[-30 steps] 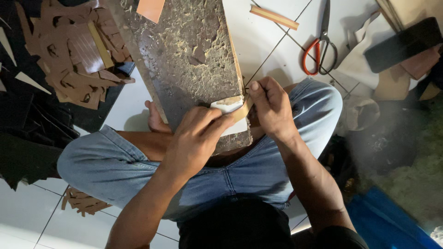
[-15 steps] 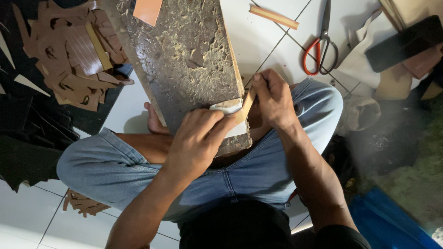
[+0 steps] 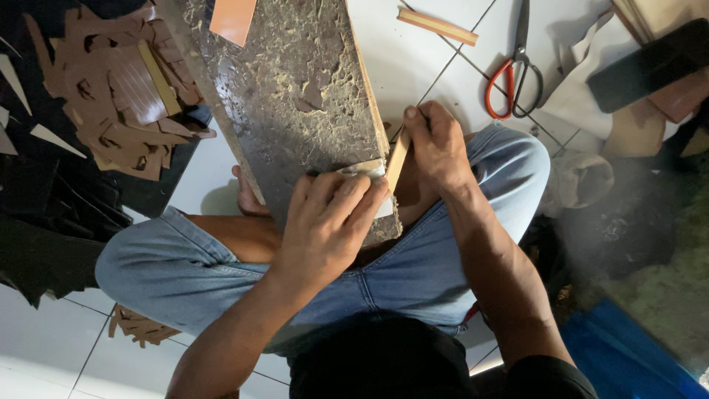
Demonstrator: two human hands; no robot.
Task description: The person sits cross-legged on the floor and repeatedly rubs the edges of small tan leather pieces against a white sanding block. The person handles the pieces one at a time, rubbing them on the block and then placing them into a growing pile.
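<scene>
A long, scarred, dark cutting board (image 3: 295,103) rests on my crossed legs in blue jeans. My left hand (image 3: 325,222) presses a pale strip of material (image 3: 365,168) flat against the board's near end. My right hand (image 3: 436,144) grips a light wooden stick-like tool (image 3: 397,159) at the board's right edge, its tip against the pale strip. An orange-brown leather piece (image 3: 233,18) lies at the board's far end.
A heap of brown leather offcuts (image 3: 118,96) lies on dark sheets at the left. Red-handled scissors (image 3: 513,74) and a wooden stick (image 3: 437,26) rest on the white tiles. A black phone-like slab (image 3: 650,63) is at far right, blue material (image 3: 628,355) at bottom right.
My right hand has drawn the wooden tool slightly along the board's right edge. My left hand stays pressed on the pale strip.
</scene>
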